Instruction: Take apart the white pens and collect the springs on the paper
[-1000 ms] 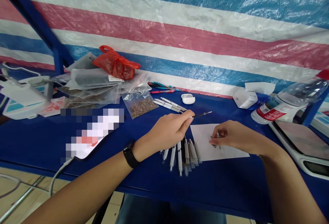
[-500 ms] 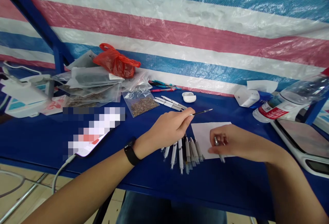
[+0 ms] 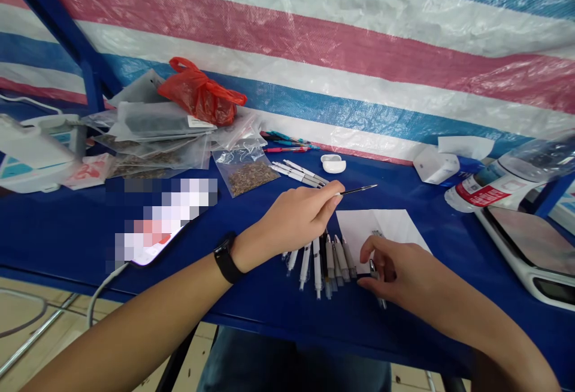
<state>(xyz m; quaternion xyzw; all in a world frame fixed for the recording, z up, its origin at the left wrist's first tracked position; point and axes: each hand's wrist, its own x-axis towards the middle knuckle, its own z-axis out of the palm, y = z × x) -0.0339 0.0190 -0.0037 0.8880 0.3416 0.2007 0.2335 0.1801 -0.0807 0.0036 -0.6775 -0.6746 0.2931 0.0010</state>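
Between the thumb and fingertips of my left hand (image 3: pixel 303 211) is a thin dark pen refill (image 3: pixel 359 190), its tip pointing right above a sheet of white paper (image 3: pixel 402 224). My right hand (image 3: pixel 395 269) is curled near the lower part of that sheet. Its fingers close around a pen barrel (image 3: pixel 372 266) with a shiny silver end; most of it is hidden by the fingers. Just left of this hand lies a row of white and grey pens (image 3: pixel 317 266) on the blue table, partly below my left hand.
Behind my left hand are white pens (image 3: pixel 294 173), a white earphone case (image 3: pixel 333 163) and a bag of dried brown bits (image 3: pixel 249 176). A phone (image 3: pixel 173 224) lies left. A water bottle (image 3: pixel 485 185) and a scale (image 3: pixel 534 254) stand right.
My right hand has shifted a little down and toward me, uncovering more of the paper. My left hand keeps the refill in nearly the same pose. The camera view has tilted slightly.
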